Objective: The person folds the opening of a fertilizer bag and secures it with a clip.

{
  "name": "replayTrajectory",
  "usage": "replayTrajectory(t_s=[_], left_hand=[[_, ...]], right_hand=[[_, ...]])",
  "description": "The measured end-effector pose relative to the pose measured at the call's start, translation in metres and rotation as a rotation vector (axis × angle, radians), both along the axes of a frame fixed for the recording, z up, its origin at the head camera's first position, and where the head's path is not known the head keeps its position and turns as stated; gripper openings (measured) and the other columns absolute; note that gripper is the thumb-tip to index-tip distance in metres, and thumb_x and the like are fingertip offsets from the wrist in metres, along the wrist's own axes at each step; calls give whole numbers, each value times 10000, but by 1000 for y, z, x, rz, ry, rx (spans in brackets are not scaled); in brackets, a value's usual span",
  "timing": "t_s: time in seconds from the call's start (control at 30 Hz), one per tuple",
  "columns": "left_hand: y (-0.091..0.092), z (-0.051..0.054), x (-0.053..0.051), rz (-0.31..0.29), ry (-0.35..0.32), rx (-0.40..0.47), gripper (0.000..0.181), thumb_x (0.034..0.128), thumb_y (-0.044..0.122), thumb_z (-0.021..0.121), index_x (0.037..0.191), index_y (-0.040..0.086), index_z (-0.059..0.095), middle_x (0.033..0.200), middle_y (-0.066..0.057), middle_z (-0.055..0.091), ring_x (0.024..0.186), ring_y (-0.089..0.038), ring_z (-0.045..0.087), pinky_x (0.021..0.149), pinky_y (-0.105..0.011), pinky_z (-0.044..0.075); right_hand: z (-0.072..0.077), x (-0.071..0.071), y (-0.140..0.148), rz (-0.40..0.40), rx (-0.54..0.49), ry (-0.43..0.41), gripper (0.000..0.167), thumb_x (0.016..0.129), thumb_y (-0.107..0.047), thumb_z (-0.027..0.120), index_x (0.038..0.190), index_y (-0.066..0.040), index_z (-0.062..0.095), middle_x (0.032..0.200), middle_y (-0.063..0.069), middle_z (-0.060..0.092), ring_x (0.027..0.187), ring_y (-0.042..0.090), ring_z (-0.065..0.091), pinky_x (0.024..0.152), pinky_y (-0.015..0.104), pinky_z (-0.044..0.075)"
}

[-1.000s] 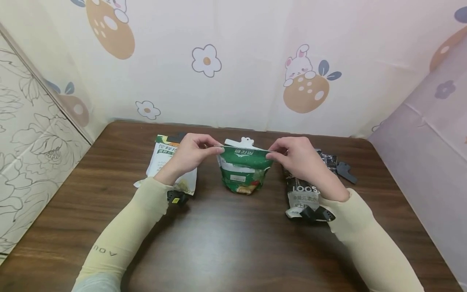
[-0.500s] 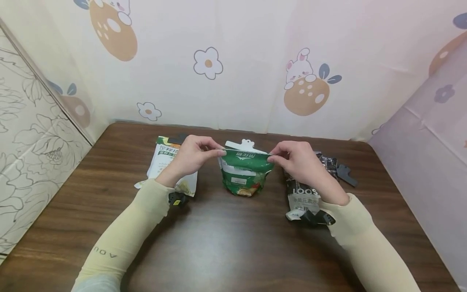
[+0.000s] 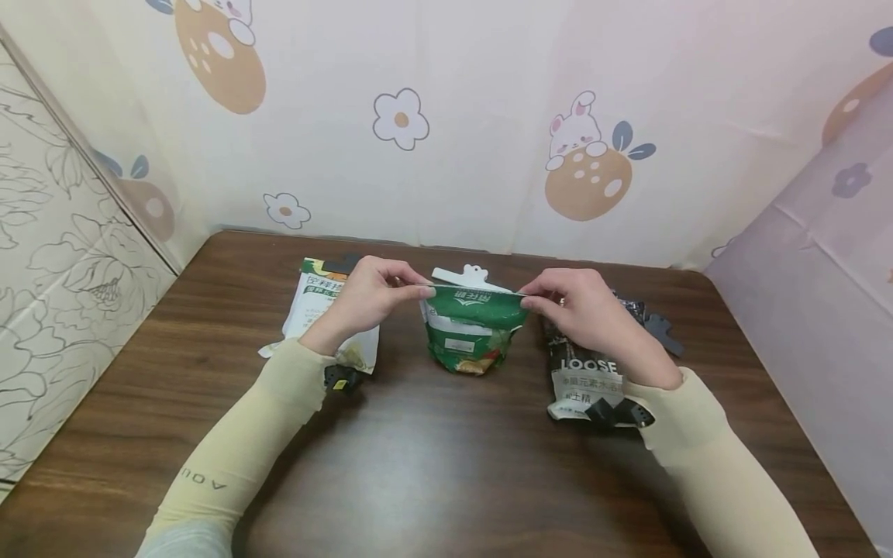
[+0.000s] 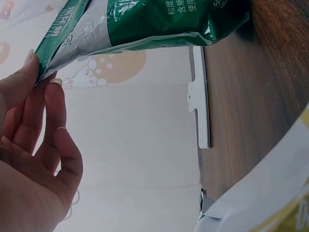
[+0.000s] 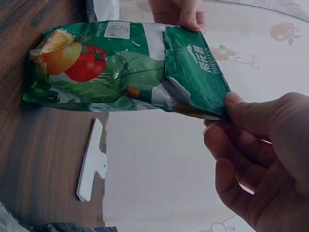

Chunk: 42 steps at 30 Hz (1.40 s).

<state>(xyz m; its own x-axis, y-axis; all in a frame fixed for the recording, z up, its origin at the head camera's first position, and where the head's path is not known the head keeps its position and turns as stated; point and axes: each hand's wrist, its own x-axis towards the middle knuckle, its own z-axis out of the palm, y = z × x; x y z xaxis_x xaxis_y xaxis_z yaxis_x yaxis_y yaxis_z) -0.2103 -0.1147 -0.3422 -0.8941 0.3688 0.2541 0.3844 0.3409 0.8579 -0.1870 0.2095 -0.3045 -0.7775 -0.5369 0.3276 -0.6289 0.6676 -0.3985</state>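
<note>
A green bag (image 3: 469,333) with fruit and vegetable pictures stands upright on the table, its top edge stretched flat between both hands. My left hand (image 3: 373,298) pinches the left top corner between thumb and fingers; in the left wrist view that hand (image 4: 38,130) has the corner at its fingertips. The right top corner is pinched by my right hand (image 3: 582,310), and the right wrist view shows this hand (image 5: 265,150) gripping the green bag (image 5: 130,67) from the side. Behind the bag lies a white clip (image 3: 470,277), not touching either hand.
On the left lies a white bag (image 3: 303,310) with a dark clip (image 3: 342,265) at its top. A black bag (image 3: 582,372) lies under the right forearm, with a dark grey clip (image 3: 663,333) beside it. A patterned curtain (image 3: 474,186) rises behind the wooden table (image 3: 418,465).
The right hand and the bag's top edge have shifted slightly right. Both hands keep their pinch on the corners, and more of the black bag's lettering shows.
</note>
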Motion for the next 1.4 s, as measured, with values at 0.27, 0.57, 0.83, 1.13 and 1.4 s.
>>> replayTrajectory(t_s=[0.27,0.57,0.83,1.13,1.4], left_hand=[[0,2,0,4,7,-4,73,877,263,788,898,195,804,811,40,721,690,-291,521,582,-353,393],[1,0,0,6,10,-10,58,876,259,789,894,206,804,807,51,719,698,-317,522,584,-363,391],[1,0,0,7,18,-12,45,874,245,790,891,206,805,802,51,716,697,-316,519,589,-369,391],[1,1,0,16,4,-16,48,881,259,784,897,219,804,824,56,719,712,-288,521,600,-375,393],[3,-1,-2,-25,-45,42,88,906,247,759,928,167,786,961,37,729,824,-245,602,708,-370,483]], right_hand=[[5,0,17,-30,-11,22,87,898,-66,740,951,-128,769,847,-51,702,710,102,580,641,277,479],[8,-12,31,-89,28,14,76,920,-69,717,946,-119,769,857,-29,712,700,125,579,646,312,471],[2,-36,27,-60,103,-47,76,946,-113,695,961,-92,766,829,23,707,660,163,548,646,375,464],[-6,-61,12,-81,189,-157,156,974,-179,665,1041,-71,754,958,73,735,822,200,645,780,455,508],[-17,-83,-12,-47,261,-213,187,972,-165,660,1095,-48,736,1052,105,721,961,265,656,855,478,494]])
